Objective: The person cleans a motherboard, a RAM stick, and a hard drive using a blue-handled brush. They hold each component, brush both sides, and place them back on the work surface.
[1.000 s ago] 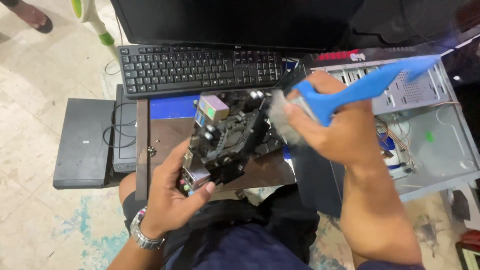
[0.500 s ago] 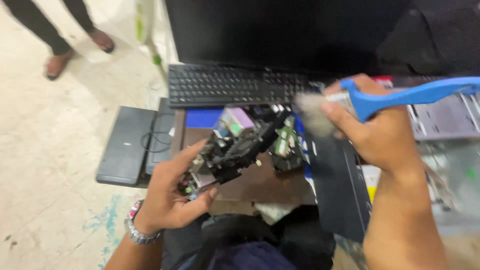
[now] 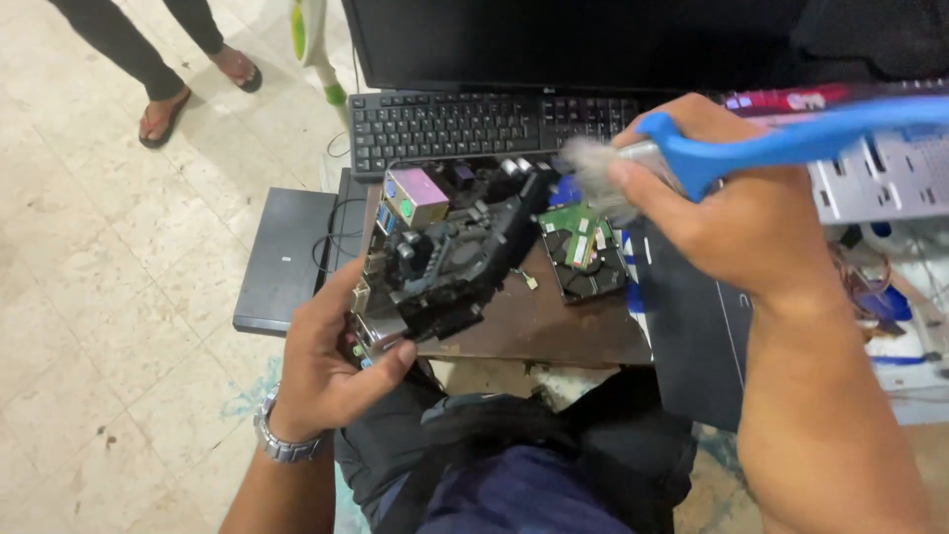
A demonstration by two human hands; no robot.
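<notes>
Over the brown bench (image 3: 554, 331), left hand (image 3: 331, 361) grips tilted dark green motherboard (image 3: 445, 262); right hand (image 3: 722, 213) closed around blue-handled brush (image 3: 781, 143), bristles apparently near it.

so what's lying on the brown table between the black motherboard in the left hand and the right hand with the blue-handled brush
In the head view, a bare hard drive with a green circuit board up lies on the brown table, between the black motherboard and right hand.

Dark motherboard (image 3: 440, 259) tilted above brown board, blue-handled brush (image 3: 692, 148) raised beside it
</notes>
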